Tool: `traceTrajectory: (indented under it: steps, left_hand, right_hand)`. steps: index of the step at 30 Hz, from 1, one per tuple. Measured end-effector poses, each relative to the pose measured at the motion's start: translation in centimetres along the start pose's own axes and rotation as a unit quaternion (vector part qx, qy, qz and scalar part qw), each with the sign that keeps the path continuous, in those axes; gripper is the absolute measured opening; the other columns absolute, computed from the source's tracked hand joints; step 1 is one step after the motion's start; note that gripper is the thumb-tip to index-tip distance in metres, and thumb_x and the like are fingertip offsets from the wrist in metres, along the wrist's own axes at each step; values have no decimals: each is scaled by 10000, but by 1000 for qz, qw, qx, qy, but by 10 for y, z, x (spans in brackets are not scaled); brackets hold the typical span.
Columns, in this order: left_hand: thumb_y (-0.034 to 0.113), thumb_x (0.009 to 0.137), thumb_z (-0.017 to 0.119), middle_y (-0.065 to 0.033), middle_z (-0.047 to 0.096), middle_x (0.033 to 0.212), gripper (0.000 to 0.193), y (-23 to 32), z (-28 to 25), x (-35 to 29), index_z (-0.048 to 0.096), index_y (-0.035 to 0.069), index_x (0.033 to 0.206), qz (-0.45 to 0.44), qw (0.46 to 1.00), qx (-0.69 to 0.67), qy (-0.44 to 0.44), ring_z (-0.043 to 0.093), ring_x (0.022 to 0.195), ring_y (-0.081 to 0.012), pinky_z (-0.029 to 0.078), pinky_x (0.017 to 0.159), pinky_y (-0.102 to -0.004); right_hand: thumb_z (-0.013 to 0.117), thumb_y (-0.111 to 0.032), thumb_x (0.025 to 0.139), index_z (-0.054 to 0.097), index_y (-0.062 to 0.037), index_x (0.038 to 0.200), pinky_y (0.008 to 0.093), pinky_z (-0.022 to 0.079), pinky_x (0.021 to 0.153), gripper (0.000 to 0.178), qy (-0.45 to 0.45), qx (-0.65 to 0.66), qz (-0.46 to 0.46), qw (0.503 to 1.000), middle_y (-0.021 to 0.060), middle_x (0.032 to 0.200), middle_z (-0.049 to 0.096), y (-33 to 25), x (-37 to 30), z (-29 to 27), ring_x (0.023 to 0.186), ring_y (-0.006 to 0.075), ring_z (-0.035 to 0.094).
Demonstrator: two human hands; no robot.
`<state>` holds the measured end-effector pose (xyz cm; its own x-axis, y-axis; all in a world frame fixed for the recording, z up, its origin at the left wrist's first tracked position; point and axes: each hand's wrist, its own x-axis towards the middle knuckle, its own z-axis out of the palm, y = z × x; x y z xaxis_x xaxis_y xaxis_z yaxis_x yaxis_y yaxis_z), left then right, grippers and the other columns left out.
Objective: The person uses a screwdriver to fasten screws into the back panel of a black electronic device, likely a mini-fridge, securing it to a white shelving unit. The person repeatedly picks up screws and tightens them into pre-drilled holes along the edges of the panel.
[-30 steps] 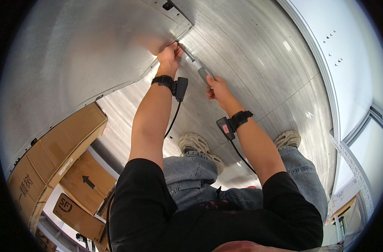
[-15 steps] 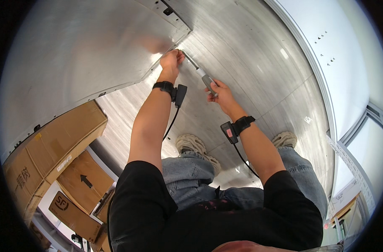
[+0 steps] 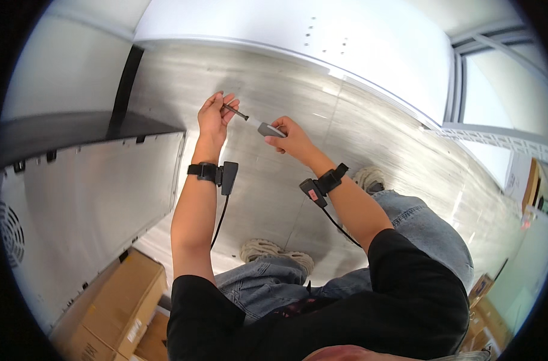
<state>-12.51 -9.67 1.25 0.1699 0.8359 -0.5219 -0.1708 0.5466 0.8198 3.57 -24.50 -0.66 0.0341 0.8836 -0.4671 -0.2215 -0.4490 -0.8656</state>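
Observation:
My right hand is closed round the grey handle of a screwdriver, whose light collar and thin dark shaft point up and left. At the far end of the shaft is my left hand, thumb and forefinger pinched about the tip while the other fingers curl loosely apart. Whether a small screw sits at the tip is too fine to make out. Both hands are held above the floor, to the right of a grey metal cabinet and apart from it.
A white panel with small holes runs along the far side. Cardboard boxes stand at the lower left, by the cabinet. Light wood-look flooring lies under my shoes. Black wrist straps with cables are on both forearms.
My view has swung to the right. My left hand has come away from the cabinet's lower edge, and the screwdriver, still in my right hand, now lies more level between both hands.

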Motion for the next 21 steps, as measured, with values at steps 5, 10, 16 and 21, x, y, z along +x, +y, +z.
traceTrajectory:
  steps: [5, 10, 16, 21]
  left_hand:
    - [244, 959, 471, -128, 622, 1031, 347, 16, 133, 0, 486, -2, 1203, 30, 989, 48, -134, 622, 884, -222, 499, 774, -325]
    - [238, 881, 590, -72, 667, 924, 260, 11, 243, 18, 628, 40, 1044, 233, 886, 373, -146, 627, 853, -167, 494, 749, -277]
    - [297, 776, 691, -66, 683, 914, 313, -17, 305, 78, 668, 70, 989, 298, 724, 611, -117, 640, 826, -186, 506, 742, -305]
    - [330, 760, 689, -55, 690, 883, 292, -24, 319, 90, 691, 94, 931, 282, 680, 671, -94, 649, 800, -214, 514, 741, -339]
  right_hand:
    - [690, -145, 804, 527, -77, 1026, 249, 421, 525, 283, 158, 53, -87, 982, 46, 760, 581, -28, -32, -74, 614, 89, 510]
    - [670, -127, 820, 547, -73, 1001, 225, 360, 465, 225, 291, 175, -154, 928, 30, 684, 570, -24, -62, -139, 529, 72, 474]
    - [683, -157, 820, 546, -55, 999, 214, 340, 448, 248, 367, 211, -148, 894, 16, 645, 556, -16, -79, -168, 495, 70, 459]
    - [688, -160, 817, 545, -55, 995, 215, 342, 449, 251, 391, 230, -142, 880, 16, 647, 556, -10, -82, -178, 498, 69, 458]
